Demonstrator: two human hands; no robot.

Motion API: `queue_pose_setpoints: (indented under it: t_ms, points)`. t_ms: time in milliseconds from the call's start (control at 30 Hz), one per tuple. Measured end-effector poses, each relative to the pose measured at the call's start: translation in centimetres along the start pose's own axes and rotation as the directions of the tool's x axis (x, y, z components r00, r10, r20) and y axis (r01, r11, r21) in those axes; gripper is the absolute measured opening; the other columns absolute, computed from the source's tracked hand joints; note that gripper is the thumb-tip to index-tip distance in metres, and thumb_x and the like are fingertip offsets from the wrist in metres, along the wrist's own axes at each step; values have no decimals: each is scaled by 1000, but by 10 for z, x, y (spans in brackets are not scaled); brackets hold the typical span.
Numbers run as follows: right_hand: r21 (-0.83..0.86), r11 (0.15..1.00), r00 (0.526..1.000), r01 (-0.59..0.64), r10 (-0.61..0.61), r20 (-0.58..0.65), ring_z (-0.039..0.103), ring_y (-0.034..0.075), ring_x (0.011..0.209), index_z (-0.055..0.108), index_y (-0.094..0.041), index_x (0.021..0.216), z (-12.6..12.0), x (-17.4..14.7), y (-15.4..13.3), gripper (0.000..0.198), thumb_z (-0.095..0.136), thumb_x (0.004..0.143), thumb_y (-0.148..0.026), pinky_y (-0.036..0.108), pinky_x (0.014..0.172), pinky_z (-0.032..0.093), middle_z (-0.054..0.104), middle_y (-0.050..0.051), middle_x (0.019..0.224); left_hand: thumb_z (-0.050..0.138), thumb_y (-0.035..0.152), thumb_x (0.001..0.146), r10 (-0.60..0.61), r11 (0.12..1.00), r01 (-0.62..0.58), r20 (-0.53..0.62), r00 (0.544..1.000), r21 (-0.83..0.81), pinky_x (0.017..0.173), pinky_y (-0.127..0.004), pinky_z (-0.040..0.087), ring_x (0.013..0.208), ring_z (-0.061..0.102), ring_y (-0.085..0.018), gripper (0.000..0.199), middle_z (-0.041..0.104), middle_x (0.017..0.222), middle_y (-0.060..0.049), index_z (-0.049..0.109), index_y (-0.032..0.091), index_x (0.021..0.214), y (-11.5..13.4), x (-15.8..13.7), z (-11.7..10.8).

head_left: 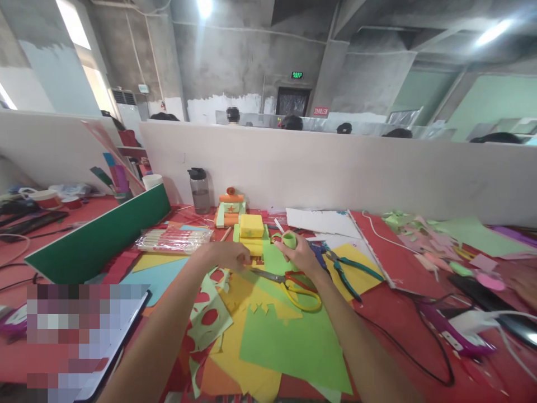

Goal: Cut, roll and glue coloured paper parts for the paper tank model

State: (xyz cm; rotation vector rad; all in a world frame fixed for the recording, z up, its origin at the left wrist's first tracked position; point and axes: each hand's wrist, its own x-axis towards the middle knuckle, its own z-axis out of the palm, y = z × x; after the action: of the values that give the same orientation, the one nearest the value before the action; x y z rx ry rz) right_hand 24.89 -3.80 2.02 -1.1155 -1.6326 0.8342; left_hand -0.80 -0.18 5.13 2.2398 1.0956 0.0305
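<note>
My right hand (302, 256) is closed round a rolled piece of light green paper (289, 240), level with the front of a yellow paper block (251, 226). Just left of it, my left hand (232, 255) has its fingers curled together beside the yellow block; what they hold, if anything, is hidden. Scissors with yellow handles (308, 302) lie below both hands, their blades pointing left. Under them are a green paper sheet (293, 350) and yellow paper with small cut scraps. Light green paper with round holes (216, 327) lies below my left hand.
An orange and green paper model (230, 210) and a water bottle (199, 191) stand near the white partition (260, 162). Teal-handled pliers (352, 271) lie at right. A green board (104, 232), wrapped sticks (174, 240) and a tablet (113, 341) occupy the left; cables cross the right.
</note>
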Motion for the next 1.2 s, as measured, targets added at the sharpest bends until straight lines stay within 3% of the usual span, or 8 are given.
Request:
queue_pose_setpoints:
  t_ms: [67, 233, 333, 467, 600, 767, 933, 1200]
  points:
    - [24, 1000, 1000, 6, -6, 10, 50, 13, 47, 51, -22, 74, 0, -1, -2, 31, 68, 83, -46, 26, 51, 44, 51, -6, 52, 73, 30, 63, -29, 999, 27, 93, 995, 21, 52, -26, 40, 62, 63, -21, 30, 74, 87, -3, 74, 27, 93, -6, -1, 12]
    - [4, 1000, 998, 17, -18, 60, 50, 12, 50, 51, -22, 82, -3, -1, -3, 26, 64, 84, -44, 24, 51, 43, 50, -6, 58, 80, 33, 53, -6, 1000, 5, -29, 1000, -25, 50, -26, 37, 53, 55, -17, 43, 67, 73, 1, 69, 26, 94, -28, -1, 32]
    - [-167, 985, 987, 40, -12, 162, 52, 13, 55, 54, -22, 88, -6, -2, 0, 25, 63, 84, -44, 25, 55, 44, 54, -4, 68, 76, 36, 60, 18, 1000, -17, 70, 997, -20, 50, -24, 36, 59, 56, -16, 35, 66, 79, 0, 66, 23, 92, -35, 1, 34]
    - [-531, 831, 918, 167, 66, 392, 62, 23, 83, 63, -20, 101, -2, -5, 4, 34, 72, 77, -42, 31, 74, 47, 69, 6, 96, 72, 39, 68, 59, 997, -63, 95, 994, 35, 54, -24, 37, 71, 58, -17, 40, 64, 90, -2, 61, 22, 102, -36, 0, 33]
    - [-658, 702, 835, 272, 167, 524, 63, 31, 99, 66, -19, 107, 8, -8, 7, 36, 70, 76, -36, 34, 80, 46, 69, 12, 112, 73, 43, 67, -19, 998, 16, 55, 998, 63, 52, -24, 35, 67, 55, -16, 59, 61, 89, -1, 53, 23, 119, -30, -5, 32]
    - [-730, 613, 830, 302, 208, 518, 64, 31, 94, 65, -19, 100, 11, -10, 4, 30, 67, 76, -36, 32, 71, 43, 71, 13, 107, 73, 40, 67, 31, 999, -34, 57, 998, 35, 51, -24, 33, 63, 53, -14, 35, 60, 81, 0, 62, 20, 94, -27, -6, 31]
    - [-765, 580, 836, 281, 245, 492, 64, 30, 85, 64, -19, 94, 9, -11, -1, 28, 68, 73, -37, 31, 63, 39, 71, 12, 99, 73, 37, 69, 77, 997, -78, 77, 994, 14, 50, -25, 33, 61, 54, -15, 26, 62, 74, 1, 64, 21, 86, -33, -1, 33]
    - [-801, 550, 834, 235, 309, 457, 63, 27, 79, 64, -21, 91, -11, -8, 2, 27, 71, 68, -32, 28, 59, 37, 70, 9, 91, 67, 36, 76, 140, 982, -136, -25, 990, 134, 69, -27, 44, 86, 63, -22, 21, 68, 101, -6, 68, 21, 90, -27, -3, 32]
